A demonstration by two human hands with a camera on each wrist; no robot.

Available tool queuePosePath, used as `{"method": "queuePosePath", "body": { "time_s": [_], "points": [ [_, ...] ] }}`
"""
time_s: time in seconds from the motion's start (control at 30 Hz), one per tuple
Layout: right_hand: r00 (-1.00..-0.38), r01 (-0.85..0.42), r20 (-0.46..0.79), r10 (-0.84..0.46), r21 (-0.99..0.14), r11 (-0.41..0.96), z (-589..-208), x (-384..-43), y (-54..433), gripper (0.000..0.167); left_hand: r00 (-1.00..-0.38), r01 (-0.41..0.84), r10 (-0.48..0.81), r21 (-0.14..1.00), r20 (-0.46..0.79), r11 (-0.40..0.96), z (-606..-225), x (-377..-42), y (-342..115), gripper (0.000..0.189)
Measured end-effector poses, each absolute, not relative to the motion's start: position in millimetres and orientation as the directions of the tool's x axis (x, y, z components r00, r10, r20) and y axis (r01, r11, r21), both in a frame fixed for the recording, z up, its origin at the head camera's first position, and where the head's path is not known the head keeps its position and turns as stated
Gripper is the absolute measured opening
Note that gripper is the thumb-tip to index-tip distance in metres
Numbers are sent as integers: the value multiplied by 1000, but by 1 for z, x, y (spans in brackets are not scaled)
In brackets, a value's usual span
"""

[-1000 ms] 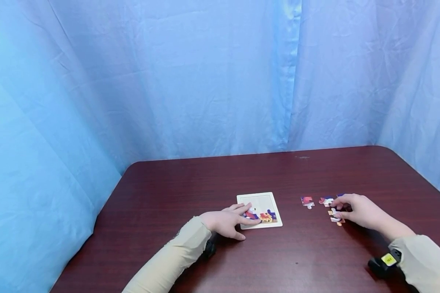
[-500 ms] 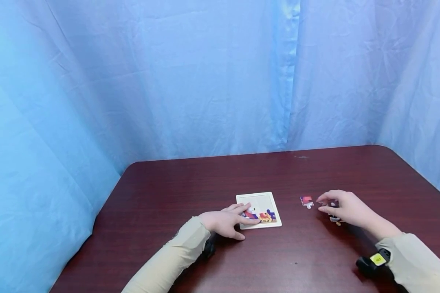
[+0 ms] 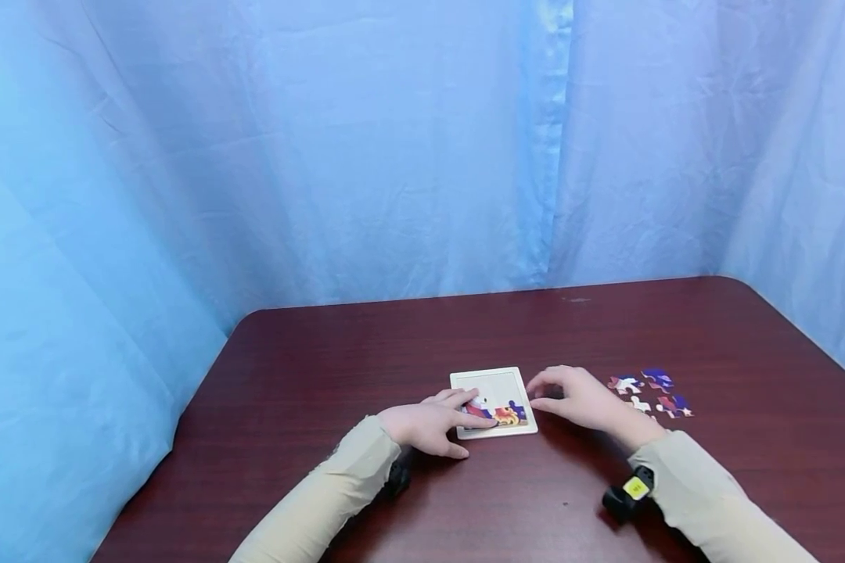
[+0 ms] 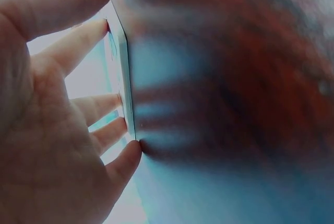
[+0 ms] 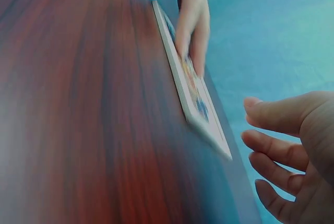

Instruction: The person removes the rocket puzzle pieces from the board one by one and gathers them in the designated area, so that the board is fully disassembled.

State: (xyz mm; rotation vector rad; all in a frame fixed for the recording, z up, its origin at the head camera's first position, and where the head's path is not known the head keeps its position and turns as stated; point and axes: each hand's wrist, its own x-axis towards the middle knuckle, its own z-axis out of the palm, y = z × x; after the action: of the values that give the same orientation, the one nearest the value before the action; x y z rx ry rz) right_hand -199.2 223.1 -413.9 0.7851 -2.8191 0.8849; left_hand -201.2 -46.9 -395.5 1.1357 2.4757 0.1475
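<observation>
My left hand [image 3: 429, 426] lies spread across the left side of a white-framed jigsaw board [image 3: 493, 383], thumb near the lower edge. In the left wrist view its fingertips [image 4: 117, 98] meet the board's rim. Joined puzzle pieces [image 3: 508, 414] with a colourful picture fill the lower part of the board, partly under my fingers. My right hand [image 3: 570, 395] hovers just right of the board, thumb and index finger apart with no piece showing between them. In the right wrist view the right fingers [image 5: 279, 151] are slightly bent, with the board [image 5: 180, 85] to their left.
Several loose puzzle pieces [image 3: 656, 380] lie on the dark red-brown table [image 3: 366, 352] right of my right hand. A pale blue curtain [image 3: 394, 156] hangs behind the table and along its sides. Each wrist carries a black camera [image 3: 627, 493].
My right hand has moved left from the loose pieces to the board's right edge, uncovering several of them; the red piece seen earlier nearest the board no longer shows. My left hand has stayed put.
</observation>
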Motion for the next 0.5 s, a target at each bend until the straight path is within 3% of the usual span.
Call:
{"method": "queuePosePath", "body": {
  "time_s": [0.17, 0.5],
  "points": [
    [-855, -509, 220, -470, -532, 677, -417, -208, 197, 12, -579, 702, 747, 268, -325, 660, -396, -202, -49, 57],
    [-897, -408, 115, -426, -588, 699, -429, -222, 179, 8, -576, 701, 751, 278, -324, 657, -396, -202, -49, 57]
  ]
}}
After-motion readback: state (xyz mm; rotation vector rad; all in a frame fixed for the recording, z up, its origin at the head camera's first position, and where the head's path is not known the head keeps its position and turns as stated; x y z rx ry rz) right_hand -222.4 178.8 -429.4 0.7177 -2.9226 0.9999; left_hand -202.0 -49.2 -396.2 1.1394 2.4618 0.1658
